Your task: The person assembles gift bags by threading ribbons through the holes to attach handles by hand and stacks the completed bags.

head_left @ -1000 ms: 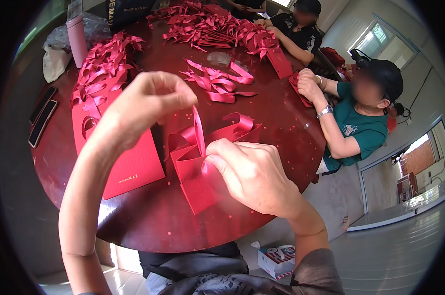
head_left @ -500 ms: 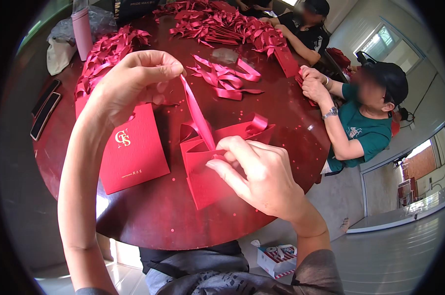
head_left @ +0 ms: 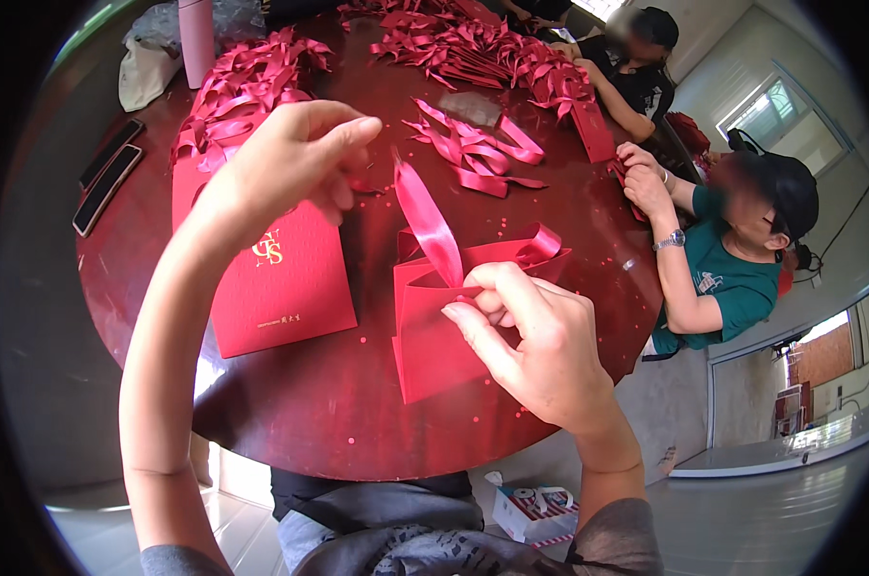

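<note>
A small red paper gift bag (head_left: 420,341) stands tilted over the table in front of me, its mouth upward. My right hand (head_left: 540,346) pinches its upper rim between thumb and fingers; whether the ribbon's base is in that pinch too is hidden. From the bag's mouth a shiny red ribbon (head_left: 427,223) rises with its end loose. My left hand (head_left: 305,158) hovers up and left of that end, fingers apart and holding nothing. A second ribbon loop (head_left: 540,245) shows at the bag's far side. Below my left hand lies a flat red bag (head_left: 295,288) with gold print.
Loose red ribbons (head_left: 478,149) lie mid-table on the round dark red table (head_left: 290,422). Piles of ribboned bags (head_left: 252,82) sit left and at the back. Two phones (head_left: 108,189) and a pink bottle (head_left: 195,43) are at left. A person in green (head_left: 723,278) works at right.
My left hand has let go of the ribbon, whose end now stands free. My right hand still grips the bag. The whole view has shifted slightly.
</note>
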The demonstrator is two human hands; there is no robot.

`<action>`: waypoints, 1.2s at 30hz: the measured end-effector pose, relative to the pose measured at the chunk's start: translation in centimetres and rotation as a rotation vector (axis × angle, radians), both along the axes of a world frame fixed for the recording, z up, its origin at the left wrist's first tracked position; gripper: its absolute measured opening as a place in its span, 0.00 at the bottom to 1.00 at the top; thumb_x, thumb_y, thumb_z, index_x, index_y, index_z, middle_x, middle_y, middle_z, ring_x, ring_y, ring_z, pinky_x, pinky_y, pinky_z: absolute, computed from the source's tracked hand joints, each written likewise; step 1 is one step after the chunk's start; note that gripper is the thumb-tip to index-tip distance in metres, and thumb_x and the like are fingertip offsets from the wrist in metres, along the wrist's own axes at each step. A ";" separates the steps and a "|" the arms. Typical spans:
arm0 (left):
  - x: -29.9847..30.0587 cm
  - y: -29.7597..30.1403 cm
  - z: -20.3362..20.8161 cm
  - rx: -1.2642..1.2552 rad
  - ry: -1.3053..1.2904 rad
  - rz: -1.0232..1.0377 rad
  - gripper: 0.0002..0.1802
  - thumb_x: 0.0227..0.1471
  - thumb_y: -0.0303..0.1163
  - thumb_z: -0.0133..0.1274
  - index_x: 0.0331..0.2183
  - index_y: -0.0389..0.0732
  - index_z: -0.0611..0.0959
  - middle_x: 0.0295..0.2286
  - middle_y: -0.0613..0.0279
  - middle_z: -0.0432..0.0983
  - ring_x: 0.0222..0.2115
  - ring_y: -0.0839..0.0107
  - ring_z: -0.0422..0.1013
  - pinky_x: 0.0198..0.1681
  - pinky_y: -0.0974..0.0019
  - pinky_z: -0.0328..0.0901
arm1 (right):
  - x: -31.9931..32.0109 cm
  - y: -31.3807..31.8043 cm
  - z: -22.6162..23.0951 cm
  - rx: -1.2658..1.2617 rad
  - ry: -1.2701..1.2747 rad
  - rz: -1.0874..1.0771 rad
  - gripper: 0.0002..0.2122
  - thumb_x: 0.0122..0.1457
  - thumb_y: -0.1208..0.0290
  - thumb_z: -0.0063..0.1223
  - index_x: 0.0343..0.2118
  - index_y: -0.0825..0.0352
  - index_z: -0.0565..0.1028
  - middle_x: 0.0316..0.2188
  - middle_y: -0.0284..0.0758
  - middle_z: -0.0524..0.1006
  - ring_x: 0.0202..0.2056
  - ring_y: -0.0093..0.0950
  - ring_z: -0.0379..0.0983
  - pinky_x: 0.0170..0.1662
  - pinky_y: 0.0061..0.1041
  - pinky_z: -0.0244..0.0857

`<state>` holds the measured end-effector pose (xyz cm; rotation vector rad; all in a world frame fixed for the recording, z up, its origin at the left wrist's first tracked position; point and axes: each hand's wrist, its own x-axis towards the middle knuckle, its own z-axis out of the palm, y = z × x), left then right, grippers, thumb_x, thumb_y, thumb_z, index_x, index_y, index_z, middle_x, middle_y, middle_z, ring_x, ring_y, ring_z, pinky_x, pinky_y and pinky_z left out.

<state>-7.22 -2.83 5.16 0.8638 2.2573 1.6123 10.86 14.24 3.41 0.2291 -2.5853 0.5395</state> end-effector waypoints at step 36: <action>4.1 3.5 -1.3 0.561 -0.152 -0.426 0.14 0.65 0.37 0.40 0.39 0.35 0.72 0.27 0.62 0.74 0.31 0.75 0.71 0.41 0.69 0.68 | -1.7 0.3 -2.1 -0.012 -0.006 0.056 0.11 0.53 0.74 0.61 0.38 0.66 0.72 0.17 0.35 0.74 0.20 0.30 0.74 0.24 0.29 0.66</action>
